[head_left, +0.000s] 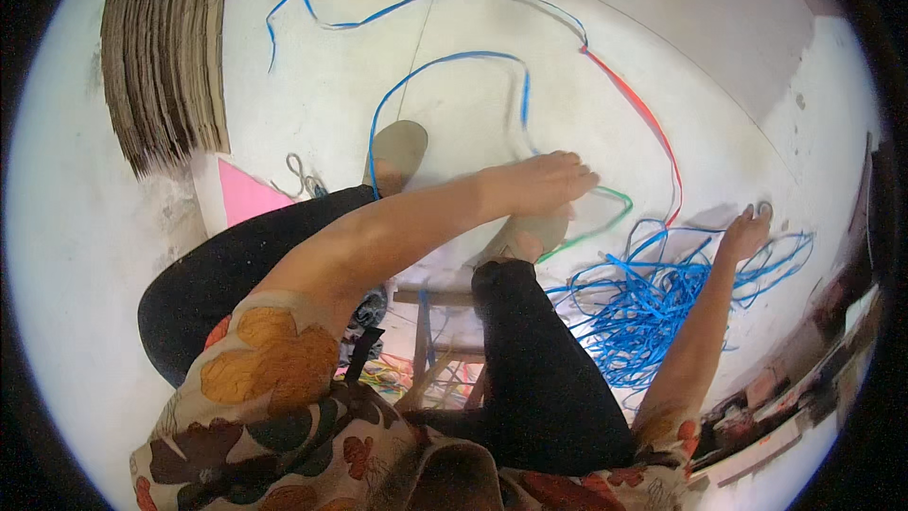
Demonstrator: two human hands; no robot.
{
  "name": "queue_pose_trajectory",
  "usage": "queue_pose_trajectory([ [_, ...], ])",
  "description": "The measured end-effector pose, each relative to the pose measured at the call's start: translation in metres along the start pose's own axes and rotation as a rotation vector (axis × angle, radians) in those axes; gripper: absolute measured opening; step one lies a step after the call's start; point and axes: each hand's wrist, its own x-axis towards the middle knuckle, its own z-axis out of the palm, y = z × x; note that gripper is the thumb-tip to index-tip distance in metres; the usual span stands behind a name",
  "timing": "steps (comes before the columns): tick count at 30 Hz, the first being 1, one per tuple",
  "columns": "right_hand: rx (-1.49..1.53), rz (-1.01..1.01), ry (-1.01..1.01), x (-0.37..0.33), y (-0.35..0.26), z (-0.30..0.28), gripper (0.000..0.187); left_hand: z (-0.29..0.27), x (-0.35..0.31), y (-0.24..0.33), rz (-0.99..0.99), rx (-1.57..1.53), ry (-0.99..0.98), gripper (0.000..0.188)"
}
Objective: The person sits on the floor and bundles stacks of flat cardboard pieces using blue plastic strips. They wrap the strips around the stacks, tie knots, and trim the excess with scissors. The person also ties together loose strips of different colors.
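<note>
My left hand (547, 182) reaches across over my right shoe, its fingers bent and pressed together. A blue strap (445, 59) curves round and runs in to this hand, and a green strap (615, 194) comes out by its fingertips; the joining place is hidden. Off to the right, my right hand (747, 232) is closed at the edge of a tangled heap of blue strap (648, 312). Something small and greyish shows at its fingertips, too small to name. A red strap (643, 109) leads from the heap up to another blue length (407, 9).
A stack of flat brown cardboard (165, 57) stands at the far left, with a pink sheet (248, 194) below it. Coiled grey cord (301, 175) lies near my left shoe (397, 153). Under my legs is a wooden stool (435, 299) with coloured strands around it. Dark clutter (785, 397) lines the lower right.
</note>
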Motion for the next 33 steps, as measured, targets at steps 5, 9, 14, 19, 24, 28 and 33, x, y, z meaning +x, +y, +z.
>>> queue_pose_trajectory([
  [5, 0.439, -0.488, -0.192, -0.04, -0.113, -0.043, 0.034, -0.08, -0.011, -0.083, -0.522, 0.299, 0.518, 0.035],
  [9, 0.288, -0.37, -0.436, -0.042, -0.143, -0.03, 0.009, -0.159, -0.078, -0.16, -0.746, 0.56, 0.529, 0.056],
  [14, 0.276, -0.359, -0.179, 0.014, -0.094, 0.02, 0.009, -0.165, -0.095, -0.192, -0.828, 0.451, 0.359, 0.014],
  [19, 0.103, -0.253, -0.042, 0.084, -0.112, -0.012, 0.009, -0.161, -0.066, -0.21, -0.659, 0.438, 0.492, 0.008],
  [24, 0.207, -0.2, 0.097, 0.109, -0.115, -0.01, 0.024, -0.178, -0.02, -0.21, -0.658, 0.439, 0.499, 0.014],
  [28, 0.292, -0.267, 0.131, 0.062, -0.138, -0.027, 0.038, -0.168, -0.014, -0.193, -0.662, 0.458, 0.763, 0.03],
  [33, 0.132, -0.436, -0.617, -0.053, -0.181, -0.057, 0.043, -0.141, -0.065, -0.12, -0.806, 0.417, 0.077, 0.04],
])
